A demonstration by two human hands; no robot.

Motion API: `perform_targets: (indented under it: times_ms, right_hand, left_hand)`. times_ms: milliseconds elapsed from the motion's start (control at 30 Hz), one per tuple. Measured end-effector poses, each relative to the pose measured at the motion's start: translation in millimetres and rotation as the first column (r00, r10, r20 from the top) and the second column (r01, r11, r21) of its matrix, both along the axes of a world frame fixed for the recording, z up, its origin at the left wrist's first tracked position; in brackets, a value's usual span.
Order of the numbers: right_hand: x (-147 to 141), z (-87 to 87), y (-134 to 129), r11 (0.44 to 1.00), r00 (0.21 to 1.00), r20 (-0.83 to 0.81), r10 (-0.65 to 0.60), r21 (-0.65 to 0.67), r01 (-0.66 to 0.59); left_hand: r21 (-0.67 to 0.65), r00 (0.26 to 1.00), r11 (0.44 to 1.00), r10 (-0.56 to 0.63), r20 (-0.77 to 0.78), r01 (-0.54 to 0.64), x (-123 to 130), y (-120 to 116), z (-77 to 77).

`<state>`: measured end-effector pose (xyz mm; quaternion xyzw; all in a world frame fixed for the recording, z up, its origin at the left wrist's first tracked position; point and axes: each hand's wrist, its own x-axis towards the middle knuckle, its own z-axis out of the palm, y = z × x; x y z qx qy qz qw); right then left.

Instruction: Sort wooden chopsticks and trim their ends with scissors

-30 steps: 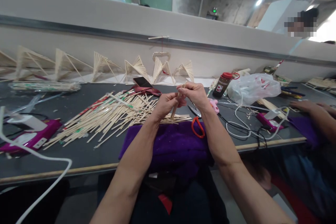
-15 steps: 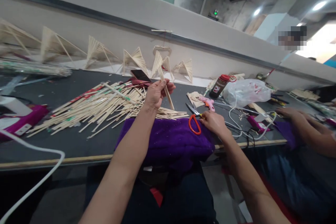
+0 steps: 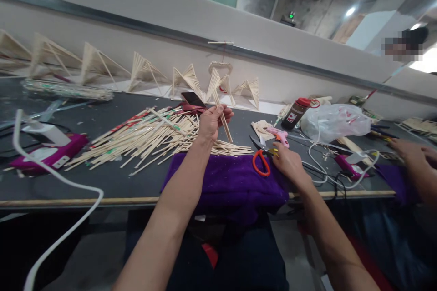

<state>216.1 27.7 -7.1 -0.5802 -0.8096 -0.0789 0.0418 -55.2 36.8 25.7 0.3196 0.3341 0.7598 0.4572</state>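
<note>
Left hand (image 3: 210, 122) clamped on a few thin wooden sticks (image 3: 226, 128), stick pile (image 3: 143, 138) left of that grip; right hand (image 3: 288, 161) at red-handled scissors (image 3: 261, 152), can't tell if gripping, pink glue gun (image 3: 280, 136) just beyond

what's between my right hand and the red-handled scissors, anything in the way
Only a small yellow piece shows between the right hand and the red handle loop; whether it is part of the scissors is unclear. Nothing else visible stands in the way.

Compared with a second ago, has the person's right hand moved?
Yes: judged against the purple cloth, the right hand has shifted rightward, to near the cloth's right end.
</note>
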Motion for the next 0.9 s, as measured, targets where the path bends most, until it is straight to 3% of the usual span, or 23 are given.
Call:
perform_targets:
  times_ms: [100, 167, 267, 333, 400, 500, 567, 767, 900]
  right_hand:
    - [1, 6.5, -11, 0.989, 0.997, -0.066, 0.046, 0.140, -0.036]
    - [0, 11.3, -16, 0.962, 0.972, -0.200, 0.126, 0.262, -0.071]
    - [-12, 17.1, -15, 0.908, 0.845, -0.476, 0.244, 0.418, -0.027]
    - [-25, 20.2, -10, 0.917, 0.699, -0.657, 0.283, 0.399, 0.004]
    - [-41, 23.0, -4, 0.953, 0.507, -0.814, 0.283, 0.297, -0.055]
    - [-65, 28.1, 5, 0.942, 0.214, -0.948, 0.238, 0.171, -0.290]
    - [-79, 34.3, 11, 0.892, 0.096, -0.970, 0.222, 0.162, -0.422]
    - [-116, 60.6, 32, 0.808, -0.001, -0.970, 0.245, 0.205, -0.552]
    - [-132, 50.3, 45, 0.819, -0.101, -0.976, 0.191, 0.216, -0.532]
  left_hand:
    - [0.011, 1.000, 1.000, 0.018, 0.001, -0.018, -2, 0, -0.1]
    - [0.014, 1.000, 1.000, 0.023, -0.008, -0.023, -2, 0, 0.8]
    - [0.028, 0.999, 0.999, 0.027, -0.043, -0.026, 0, -3, 3.4]
    - [0.038, 0.995, 0.999, 0.039, -0.090, -0.036, 0, -8, 5.2]
    - [0.043, 0.987, 0.998, 0.052, -0.151, -0.046, 0, -14, 6.3]
    - [0.044, 0.973, 0.998, 0.049, -0.226, -0.040, -5, -21, 6.7]
    - [0.045, 0.970, 0.998, 0.046, -0.238, -0.036, -8, -23, 6.9]
    - [0.043, 0.950, 0.999, 0.024, -0.310, -0.012, -16, -25, 7.3]
    - [0.029, 0.938, 1.000, 0.006, -0.346, 0.004, -22, -27, 4.2]
